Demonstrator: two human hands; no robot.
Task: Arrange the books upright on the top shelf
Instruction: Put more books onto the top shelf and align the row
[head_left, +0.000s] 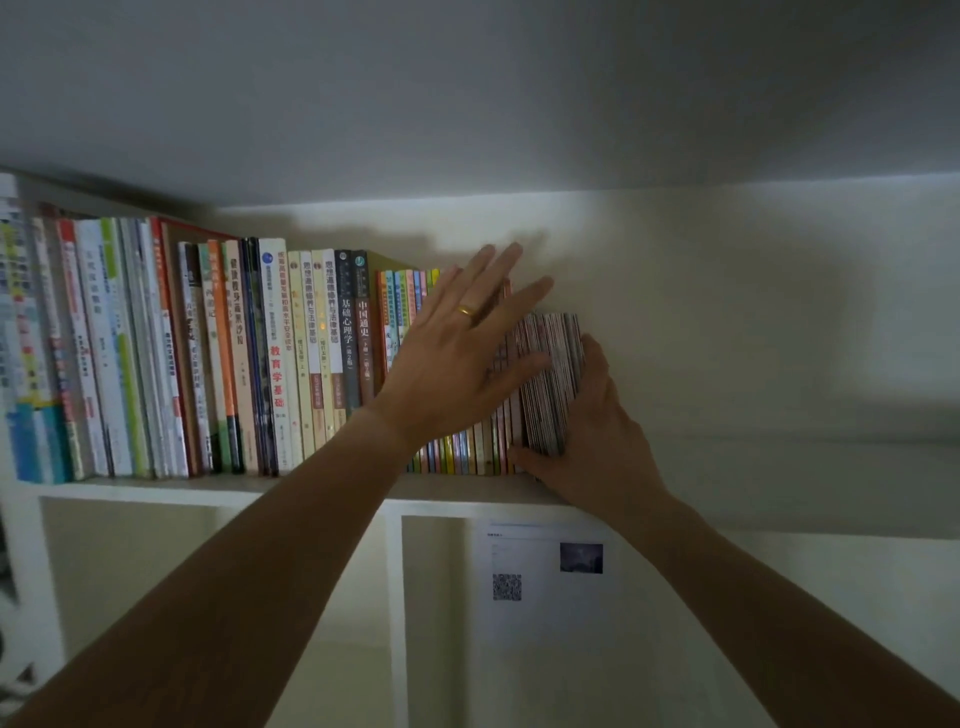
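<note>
While your left hand (457, 353) lies spread flat against the thin books (457, 452) on the top shelf (156, 486), your right hand (587, 441) grips a small bundle (550, 379) at the row's right end, right of "中国通史" (363, 332).

A study or home office corner, judging by the white shelf unit (156, 488) packed with upright textbooks (275, 353) under a plain ceiling (467, 93).
</note>
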